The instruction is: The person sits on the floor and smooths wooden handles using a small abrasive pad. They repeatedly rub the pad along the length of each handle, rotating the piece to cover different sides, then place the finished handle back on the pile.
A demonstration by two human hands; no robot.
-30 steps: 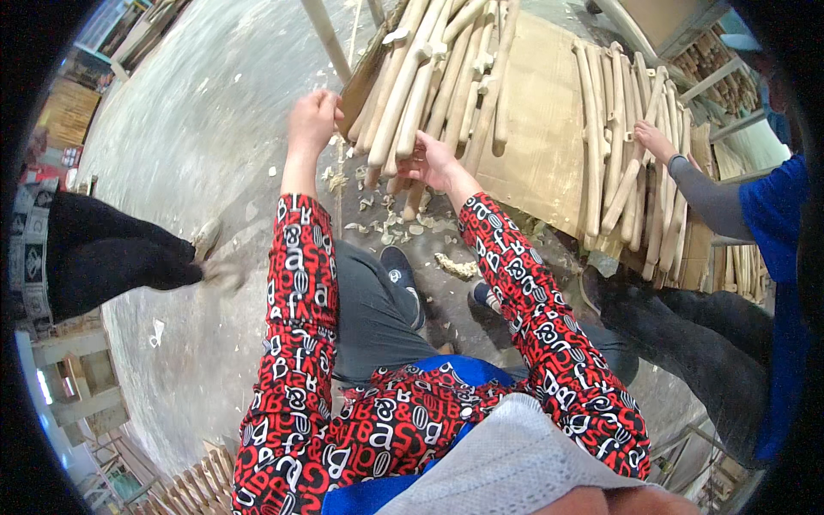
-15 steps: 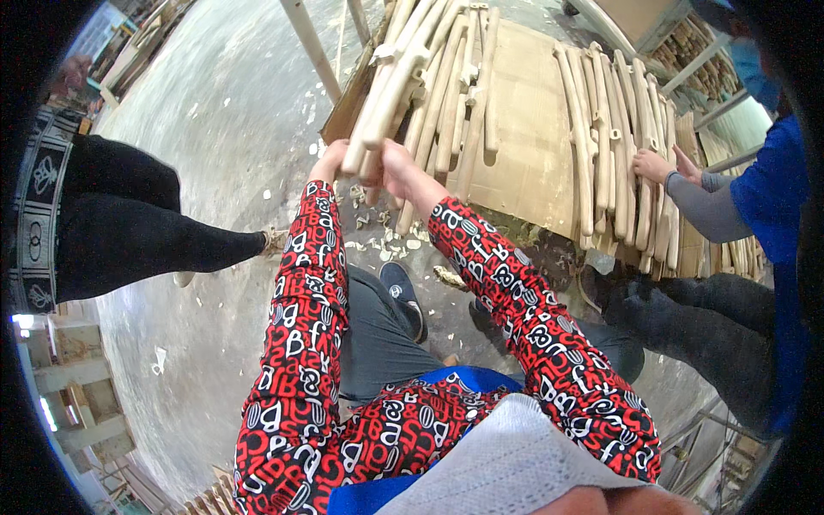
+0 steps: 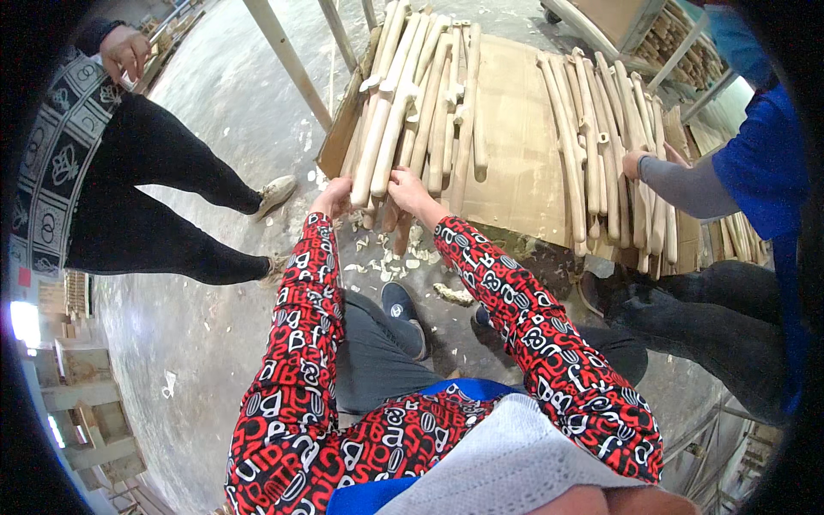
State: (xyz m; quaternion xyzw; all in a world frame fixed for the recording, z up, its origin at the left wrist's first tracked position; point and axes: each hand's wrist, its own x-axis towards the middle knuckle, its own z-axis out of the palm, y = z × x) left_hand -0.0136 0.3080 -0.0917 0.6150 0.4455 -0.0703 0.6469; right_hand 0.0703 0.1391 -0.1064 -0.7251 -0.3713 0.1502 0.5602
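Two pale wooden rods (image 3: 388, 142) with carved knobs lie on top of a pile of similar rods, their blunt ends toward me. At those ends my left hand (image 3: 335, 197) is closed at the left side, its fingers partly hidden by the wood. On the right side my right hand (image 3: 414, 190) has its fingers curled against the same two rods. Under them more shaped rods (image 3: 444, 112) lie lengthwise in a loose row, some ends jutting past the edge toward me.
Cardboard (image 3: 515, 146) lies under the pile. A second row of rods (image 3: 601, 146) is to the right, with a co-worker's hand (image 3: 637, 163) at it. Another person in black trousers (image 3: 172, 163) stands left. Metal posts (image 3: 287, 60) rise behind; wood shavings (image 3: 412, 262) litter the floor.
The two rods have come down onto the pile, with both my hands lower at their ends. The person on the left has shifted further into view, a hand now showing.
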